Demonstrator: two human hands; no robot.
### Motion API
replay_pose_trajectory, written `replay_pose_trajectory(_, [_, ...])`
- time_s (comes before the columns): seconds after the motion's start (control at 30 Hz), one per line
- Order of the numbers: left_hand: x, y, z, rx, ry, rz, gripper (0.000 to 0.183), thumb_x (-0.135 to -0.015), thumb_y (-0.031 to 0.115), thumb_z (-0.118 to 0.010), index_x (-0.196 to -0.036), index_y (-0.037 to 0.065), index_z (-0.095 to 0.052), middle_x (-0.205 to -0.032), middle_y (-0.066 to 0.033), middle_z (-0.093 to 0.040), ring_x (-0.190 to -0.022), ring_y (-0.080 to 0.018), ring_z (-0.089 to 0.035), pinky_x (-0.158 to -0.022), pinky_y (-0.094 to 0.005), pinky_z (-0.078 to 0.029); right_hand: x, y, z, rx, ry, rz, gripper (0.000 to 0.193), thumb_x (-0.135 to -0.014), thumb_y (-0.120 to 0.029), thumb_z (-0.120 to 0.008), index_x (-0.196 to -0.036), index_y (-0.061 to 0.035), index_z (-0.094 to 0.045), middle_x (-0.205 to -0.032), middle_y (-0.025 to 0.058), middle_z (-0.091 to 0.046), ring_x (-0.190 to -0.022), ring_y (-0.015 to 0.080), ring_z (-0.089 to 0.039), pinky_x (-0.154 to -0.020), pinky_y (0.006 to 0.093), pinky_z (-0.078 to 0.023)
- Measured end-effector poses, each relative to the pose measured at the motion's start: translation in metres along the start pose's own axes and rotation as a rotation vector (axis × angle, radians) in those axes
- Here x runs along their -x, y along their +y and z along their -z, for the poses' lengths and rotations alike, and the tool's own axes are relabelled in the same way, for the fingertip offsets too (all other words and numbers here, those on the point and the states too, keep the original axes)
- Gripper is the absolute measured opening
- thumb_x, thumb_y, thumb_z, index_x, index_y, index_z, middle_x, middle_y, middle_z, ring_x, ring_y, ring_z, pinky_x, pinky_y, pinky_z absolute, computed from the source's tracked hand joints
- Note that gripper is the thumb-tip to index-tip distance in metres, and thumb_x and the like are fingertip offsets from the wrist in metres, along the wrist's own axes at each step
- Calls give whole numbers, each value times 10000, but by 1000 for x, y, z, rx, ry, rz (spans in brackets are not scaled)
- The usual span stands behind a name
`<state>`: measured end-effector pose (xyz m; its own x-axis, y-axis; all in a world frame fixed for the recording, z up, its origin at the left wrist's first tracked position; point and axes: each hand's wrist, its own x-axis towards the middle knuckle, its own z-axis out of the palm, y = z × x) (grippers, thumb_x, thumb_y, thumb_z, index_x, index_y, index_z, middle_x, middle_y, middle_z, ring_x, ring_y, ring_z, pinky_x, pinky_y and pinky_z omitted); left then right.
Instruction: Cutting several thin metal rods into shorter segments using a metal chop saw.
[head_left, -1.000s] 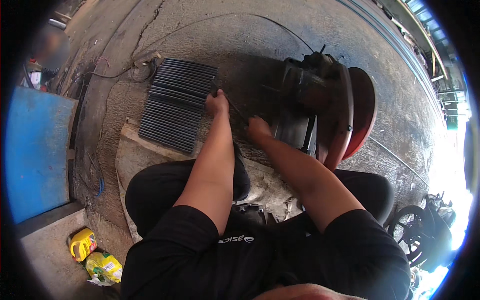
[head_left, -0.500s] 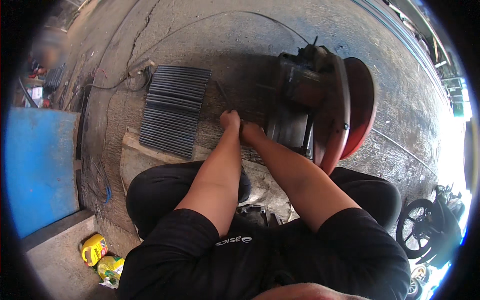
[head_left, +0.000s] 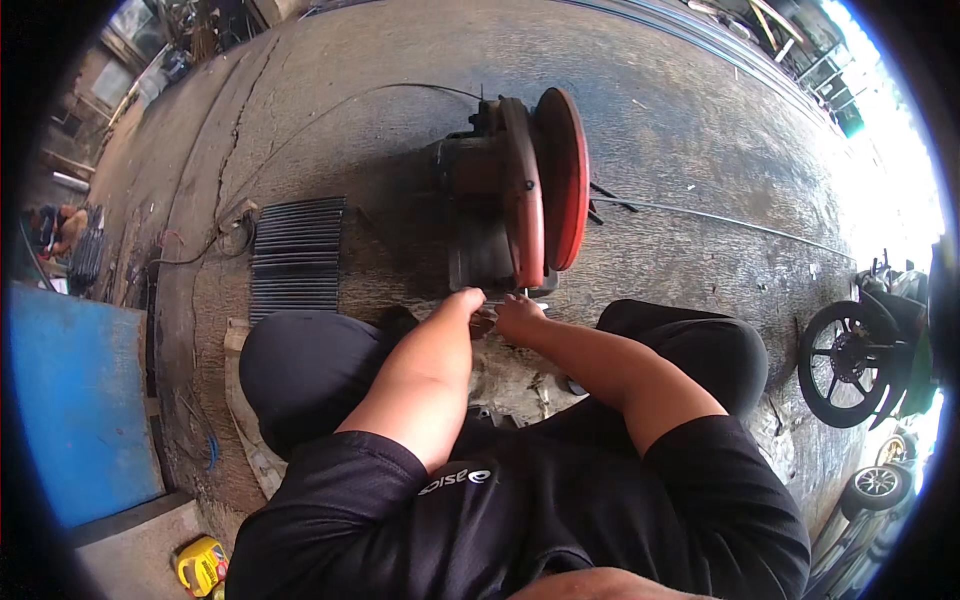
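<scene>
I sit on the concrete floor in front of a chop saw [head_left: 505, 205] with a red blade guard. Both my hands meet at the near edge of its base. My left hand [head_left: 464, 302] and my right hand [head_left: 518, 314] pinch a thin dark metal bar [head_left: 487, 319] between them; most of it is hidden by my fingers. A flat stack of dark metal bars [head_left: 296, 257] lies on the floor to the left of the saw, apart from both hands.
A blue panel [head_left: 75, 400] stands at the left, with a yellow container [head_left: 202, 563] below it. A black cable [head_left: 330, 115] runs across the floor behind the saw. A motorcycle wheel [head_left: 848, 365] stands at the right. Thin rods [head_left: 700, 215] lie beyond the saw.
My left hand has left the stack of bars and moved right to the saw's base, where it joins my right hand. The view has turned toward the saw.
</scene>
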<state>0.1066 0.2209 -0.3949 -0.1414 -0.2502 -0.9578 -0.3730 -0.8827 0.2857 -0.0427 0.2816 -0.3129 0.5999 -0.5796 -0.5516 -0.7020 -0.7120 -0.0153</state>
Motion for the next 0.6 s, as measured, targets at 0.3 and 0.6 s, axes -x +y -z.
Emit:
replay_pose_trajectory(0.3, [-8, -2, -76, 606, -327, -106, 317, -844, 394, -566, -1025, 154, -667, -1111, -65, -646, -1025, -277, -593, -867, -482, -457, 19, 28, -18, -291, 321, -278, 337, -822, -242, -631, -1108, -63, -627, -1138, 106, -612, -1009, 273, -641, -798, 373, -540])
replay_pose_trajectory(0.6, [-12, -4, -67, 1010, -162, -3, 474, -862, 507, -517, -1073, 99, -632, -1103, -87, -653, -1055, -272, -592, -913, -450, -473, 20, 36, -10, -244, 303, -334, 223, -816, -236, -635, -1023, -172, -687, -1055, 72, -685, -1001, 212, -653, -755, 363, -528])
